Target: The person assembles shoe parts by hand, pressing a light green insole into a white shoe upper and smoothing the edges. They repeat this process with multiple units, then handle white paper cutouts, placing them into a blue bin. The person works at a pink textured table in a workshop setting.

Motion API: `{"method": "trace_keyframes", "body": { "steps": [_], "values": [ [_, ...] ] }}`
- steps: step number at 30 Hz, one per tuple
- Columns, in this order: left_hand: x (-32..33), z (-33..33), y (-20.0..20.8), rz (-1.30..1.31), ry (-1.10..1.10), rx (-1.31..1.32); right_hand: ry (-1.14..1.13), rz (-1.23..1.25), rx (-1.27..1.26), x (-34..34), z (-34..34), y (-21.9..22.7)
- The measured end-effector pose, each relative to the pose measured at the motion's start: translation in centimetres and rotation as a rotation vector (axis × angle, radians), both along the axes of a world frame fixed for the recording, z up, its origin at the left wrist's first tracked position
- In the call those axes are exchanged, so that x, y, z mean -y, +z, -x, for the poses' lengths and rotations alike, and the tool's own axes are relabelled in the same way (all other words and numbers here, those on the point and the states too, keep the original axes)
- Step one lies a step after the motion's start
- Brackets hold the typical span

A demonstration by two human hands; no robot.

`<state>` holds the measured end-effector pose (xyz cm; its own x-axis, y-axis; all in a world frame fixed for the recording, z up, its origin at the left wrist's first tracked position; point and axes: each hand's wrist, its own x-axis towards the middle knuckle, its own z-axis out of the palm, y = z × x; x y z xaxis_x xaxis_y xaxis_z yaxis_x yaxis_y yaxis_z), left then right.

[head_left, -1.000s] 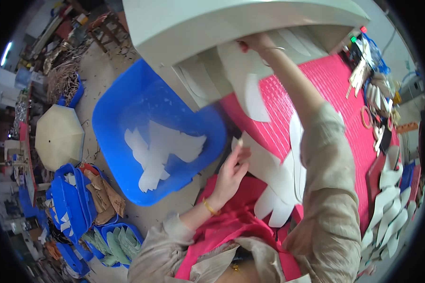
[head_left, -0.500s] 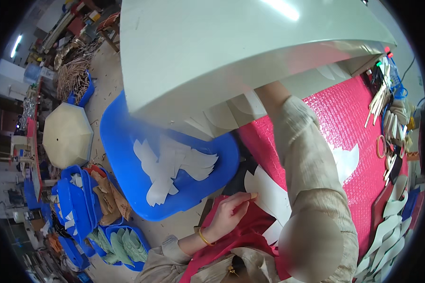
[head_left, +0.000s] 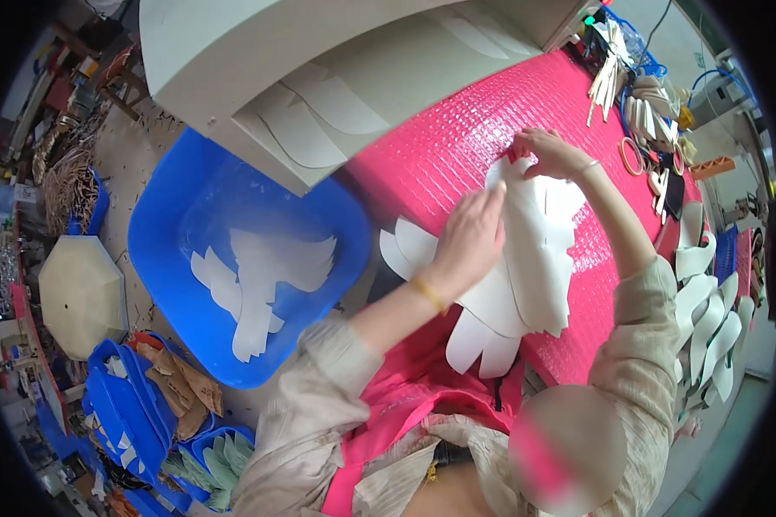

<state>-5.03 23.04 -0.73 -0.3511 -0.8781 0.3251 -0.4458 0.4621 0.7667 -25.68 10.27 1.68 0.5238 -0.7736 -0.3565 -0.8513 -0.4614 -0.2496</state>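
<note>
Both hands have come together on a stack of white cut-out pieces (head_left: 526,258), where half a second ago the right arm reached up under the grey machine hood (head_left: 319,77).

Nearest the person, the stack's scalloped lower ends hang over the near edge of the pink textured mat (head_left: 457,146), at about 5 o'clock from the frame's middle. Left hand (head_left: 470,237) lies flat on the stack's left side, fingers extended and pressing down, not clenched. Right hand (head_left: 547,153), at 2 o'clock, pinches the stack's far top edge between fingertips. At 9 o'clock, on the floor, a blue plastic tub (head_left: 172,258) holds more white pieces (head_left: 259,280). Farther off, curved white pieces show beneath the hood, and loose white strips (head_left: 608,65) lie at 1 o'clock.
</note>
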Motion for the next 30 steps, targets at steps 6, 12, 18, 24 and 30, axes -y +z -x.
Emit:
{"method": "trace_keyframes", "body": {
  "steps": [6, 12, 18, 24, 30],
  "values": [
    [1.2, 3.5, -2.7, 0.143, 0.106, 0.140, 0.066, 0.017, 0.247, -1.3, 1.2, -0.7],
    [1.1, 3.3, -1.8, 0.008, 0.064, 0.194, 0.087, 0.018, 0.020, -0.9, 0.4, 0.0],
    [0.6, 2.9, -3.9, 0.093, 0.045, 0.289, -0.011, -0.085, -0.016, -0.7, 0.8, -0.1],
    [0.6, 2.9, -3.8, 0.081, 0.067, 0.316, 0.038, 0.040, 0.055, -1.0, 0.4, 0.1],
    [0.9, 2.9, -3.7, 0.085, 0.041, 0.268, 0.195, 0.369, 0.142, -2.0, 1.6, -0.1]
  ]
}}
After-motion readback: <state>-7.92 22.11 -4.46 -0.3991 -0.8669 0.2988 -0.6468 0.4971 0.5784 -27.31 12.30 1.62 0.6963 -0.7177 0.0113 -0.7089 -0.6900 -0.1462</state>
